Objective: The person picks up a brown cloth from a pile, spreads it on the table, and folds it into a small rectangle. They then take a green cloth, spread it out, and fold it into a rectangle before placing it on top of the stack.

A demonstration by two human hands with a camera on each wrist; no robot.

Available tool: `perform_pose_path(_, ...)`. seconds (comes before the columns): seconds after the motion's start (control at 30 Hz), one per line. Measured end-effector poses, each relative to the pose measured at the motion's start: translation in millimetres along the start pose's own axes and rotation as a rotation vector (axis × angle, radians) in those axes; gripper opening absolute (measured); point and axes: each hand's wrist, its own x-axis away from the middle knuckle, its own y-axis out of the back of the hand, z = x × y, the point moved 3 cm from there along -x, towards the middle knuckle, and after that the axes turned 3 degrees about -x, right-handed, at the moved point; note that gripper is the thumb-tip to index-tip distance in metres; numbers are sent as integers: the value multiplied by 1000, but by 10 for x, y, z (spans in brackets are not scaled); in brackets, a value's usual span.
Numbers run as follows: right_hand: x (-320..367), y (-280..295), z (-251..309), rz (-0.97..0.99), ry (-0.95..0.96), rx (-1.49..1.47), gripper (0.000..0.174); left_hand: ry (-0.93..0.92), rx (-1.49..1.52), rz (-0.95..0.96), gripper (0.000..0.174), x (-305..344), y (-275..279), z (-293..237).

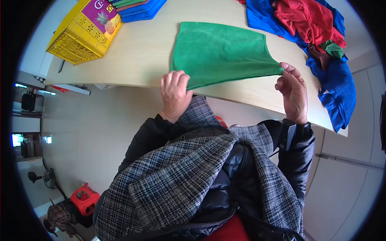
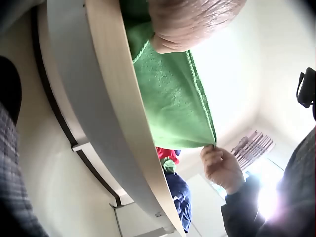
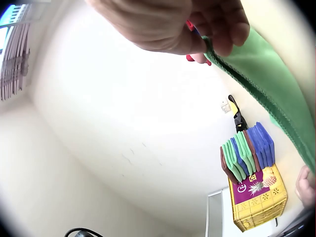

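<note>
Green cloth (image 1: 219, 50) flat on the counter (image 1: 148, 52), spread ahead of both hands, its near edge running left to right between them. Left hand (image 1: 175, 94) grips the near left corner. Right hand (image 1: 291, 92) pinches the near right corner, lifted slightly off the surface.

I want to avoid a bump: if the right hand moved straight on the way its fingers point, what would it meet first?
Probably the pile of loose cloths beyond the right hand, which pinches the green cloth; depth is unclear.

Head above, wrists beneath green cloth (image 1: 221, 52)
</note>
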Motion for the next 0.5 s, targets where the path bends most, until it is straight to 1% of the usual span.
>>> perform_pose_path(0.2, -4, 73, -104, -13, -32, -38, 23, 40, -93, -33, 32, -224, 277, 392)
perform_pose_path(0.3, 75, 123, -204, -30, -49, -51, 21, -73, -185, -63, 28, -276, 420, 497)
perform_pose_path(0.4, 216, 193, -364, -61, -78, -65, 19, -79, -177, -39, 26, -130, 470, 670)
perform_pose_path(0.47, 334, 265, -509, -79, -153, -3, 18, -74, -175, -26, 25, 49, 479, 761)
perform_pose_path(0.5, 383, 294, -582, -87, -186, 29, 18, -33, -173, 8, 23, 180, 463, 833)
